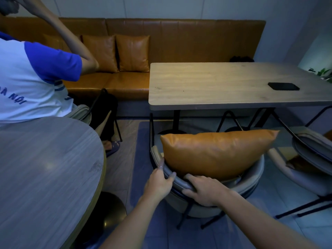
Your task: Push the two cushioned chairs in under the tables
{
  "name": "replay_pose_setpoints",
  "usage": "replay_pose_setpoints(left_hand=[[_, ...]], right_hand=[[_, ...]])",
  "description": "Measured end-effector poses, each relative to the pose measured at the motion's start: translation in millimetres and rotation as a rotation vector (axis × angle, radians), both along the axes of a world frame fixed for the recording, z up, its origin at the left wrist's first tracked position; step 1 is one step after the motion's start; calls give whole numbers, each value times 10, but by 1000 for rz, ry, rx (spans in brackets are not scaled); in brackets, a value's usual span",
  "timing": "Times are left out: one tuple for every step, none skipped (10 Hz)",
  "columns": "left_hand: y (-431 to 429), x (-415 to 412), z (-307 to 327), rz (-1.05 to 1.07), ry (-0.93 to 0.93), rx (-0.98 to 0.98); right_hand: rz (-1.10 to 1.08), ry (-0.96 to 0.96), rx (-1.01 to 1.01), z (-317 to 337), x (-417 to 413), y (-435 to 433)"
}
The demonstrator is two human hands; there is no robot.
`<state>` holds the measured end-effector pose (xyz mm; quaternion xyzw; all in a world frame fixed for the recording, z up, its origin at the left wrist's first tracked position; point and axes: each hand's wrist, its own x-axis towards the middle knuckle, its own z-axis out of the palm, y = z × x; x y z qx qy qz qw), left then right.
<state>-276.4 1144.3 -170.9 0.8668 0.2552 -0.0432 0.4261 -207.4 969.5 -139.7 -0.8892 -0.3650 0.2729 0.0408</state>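
Note:
A grey padded chair (pixel 249 184) with a curved back stands in front of me, facing the rectangular wooden table (pixel 215 85). An orange leather cushion (pixel 213 151) leans upright on its seat. My left hand (pixel 159 184) grips the left part of the chair's back rim. My right hand (pixel 204 190) grips the same rim just to the right. A second grey chair (pixel 309 159) stands at the far right, its seat partly under the table, with something orange-brown on the seat.
A round grey table (pixel 45 168) fills the lower left. A person in a white and blue shirt (pixel 30 81) sits beyond it. An orange bench sofa (pixel 161 42) with cushions lines the wall. A black phone (pixel 283 86) lies on the wooden table.

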Motion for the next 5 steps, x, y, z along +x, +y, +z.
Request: replay_pose_setpoints(left_hand=[[-37, -33, 208, -14, 62, 147], [-49, -39, 557, -21, 121, 304], [-77, -24, 1015, -73, 140, 410], [-183, -6, 1588, -123, 39, 544], [-360, 34, 2180, -128, -80, 669]], right_hand=[[-43, 44, 56, 217, 55, -69], [-96, 78, 99, 535, 140, -146], [-105, 34, 176, 968, 184, -258], [-108, -47, 229, 1500, 211, -413], [-160, -179, 275, 2001, 283, -608]])
